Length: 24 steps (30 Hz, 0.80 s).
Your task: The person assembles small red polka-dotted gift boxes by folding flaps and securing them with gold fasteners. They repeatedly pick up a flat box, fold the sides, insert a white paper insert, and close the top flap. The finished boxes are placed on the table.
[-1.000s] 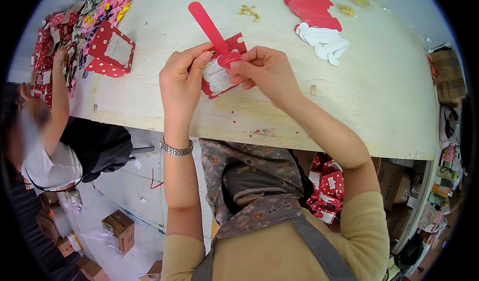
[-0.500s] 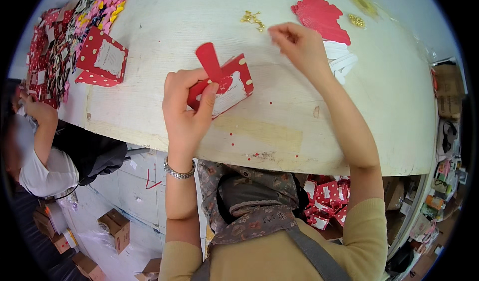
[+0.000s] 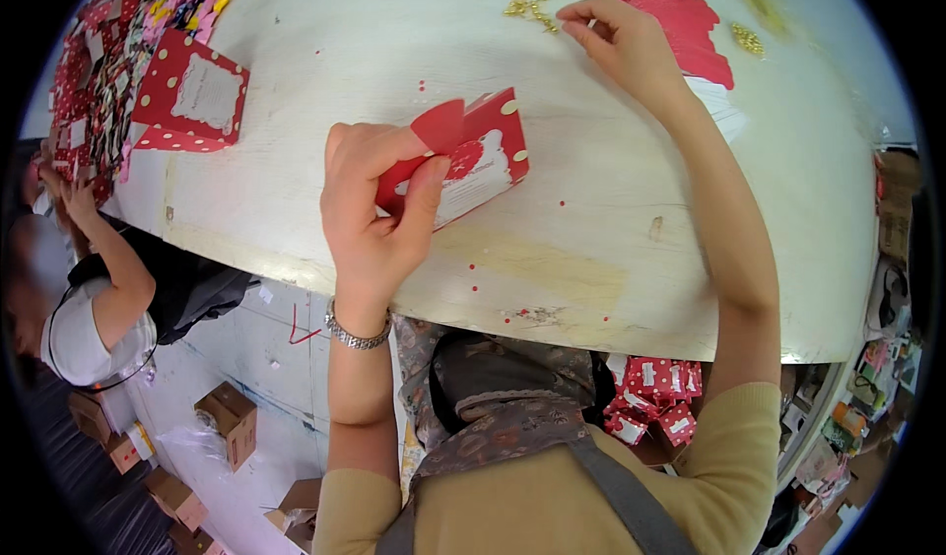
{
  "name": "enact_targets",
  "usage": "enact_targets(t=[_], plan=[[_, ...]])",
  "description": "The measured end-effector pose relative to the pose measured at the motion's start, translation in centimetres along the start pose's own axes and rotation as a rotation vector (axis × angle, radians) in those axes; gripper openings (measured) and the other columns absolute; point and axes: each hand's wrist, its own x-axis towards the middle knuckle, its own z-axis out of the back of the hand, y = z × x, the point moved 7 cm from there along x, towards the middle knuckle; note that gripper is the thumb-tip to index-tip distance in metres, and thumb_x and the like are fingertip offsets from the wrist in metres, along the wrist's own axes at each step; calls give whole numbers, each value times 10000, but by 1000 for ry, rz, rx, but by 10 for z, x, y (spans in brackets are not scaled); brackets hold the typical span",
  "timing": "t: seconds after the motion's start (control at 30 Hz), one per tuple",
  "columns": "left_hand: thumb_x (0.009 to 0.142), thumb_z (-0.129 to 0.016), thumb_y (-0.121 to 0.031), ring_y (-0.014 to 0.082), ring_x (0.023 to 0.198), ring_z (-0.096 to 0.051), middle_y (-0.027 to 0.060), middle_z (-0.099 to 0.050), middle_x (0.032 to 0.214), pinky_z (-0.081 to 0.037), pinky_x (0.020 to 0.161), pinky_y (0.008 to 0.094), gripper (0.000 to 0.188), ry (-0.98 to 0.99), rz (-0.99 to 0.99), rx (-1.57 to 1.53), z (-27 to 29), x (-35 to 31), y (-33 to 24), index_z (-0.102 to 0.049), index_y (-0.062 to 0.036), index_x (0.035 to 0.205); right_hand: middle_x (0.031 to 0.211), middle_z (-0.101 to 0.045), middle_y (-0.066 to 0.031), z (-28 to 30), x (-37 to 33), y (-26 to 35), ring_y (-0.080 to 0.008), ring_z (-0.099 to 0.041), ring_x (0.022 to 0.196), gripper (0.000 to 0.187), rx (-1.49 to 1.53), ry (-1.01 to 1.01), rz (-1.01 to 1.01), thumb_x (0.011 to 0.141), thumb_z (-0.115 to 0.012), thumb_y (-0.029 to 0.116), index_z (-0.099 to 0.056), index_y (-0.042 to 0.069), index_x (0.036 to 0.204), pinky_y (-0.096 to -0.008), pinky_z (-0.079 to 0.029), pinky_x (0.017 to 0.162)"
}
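Left hand has a closed grip on the red polka-dot card, thumb on top and fingers under, holding it just above the near middle of the worktop; card tilted, its rounded flap sticking up at the top edge. Right hand is stretched to the far side, thumb and forefinger nearly pinched beside the little heap of gold fasteners; cannot tell if one is already between the fingertips, too small to see. Stack of red and white die-cut pieces lies just beside that hand; a finished red dotted box sits far left near another person's arm.

Risks, as I read it: fasteners are tiny and tangled, so a pinch may lift several or drop one onto the floor; the one-handed hold on the card is at one corner only, so pressure could crease the flap; the long reach could sweep the die-cut stack.
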Motion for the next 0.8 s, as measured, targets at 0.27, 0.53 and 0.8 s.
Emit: enact_targets(t=[0.27, 0.53, 0.8], plan=[[716, -697, 55, 199, 753, -487, 38, -610, 828, -390, 664, 300, 280, 3, -13, -18, -2, 0, 2, -626, -77, 953, 883, -642, -59, -8, -3, 5, -239, -625, 781, 149, -226, -127, 319, 866, -612, 149, -702, 90, 969, -342, -506, 682], [721, -691, 52, 198, 736, -483, 32, -621, 819, -386, 667, 299, 254, 23, -37, 9, -1, 3, -4, -625, -75, 931, 869, -660, -59, -11, 4, 5, -215, -633, 770, 136, -287, -52, 358, 840, -628, 154, -716, 100, 928, -342, -508, 662], [731, -691, 49, 201, 748, -508, 29, -631, 830, -395, 687, 304, 240, 7, -6, 0, -1, 3, -3, -620, -75, 923, 774, -641, 4, 11, 0, -15, -75, -547, 681, 223, 351, 152, -364, 822, -680, 206, -704, 30, 956, -239, -441, 606]])
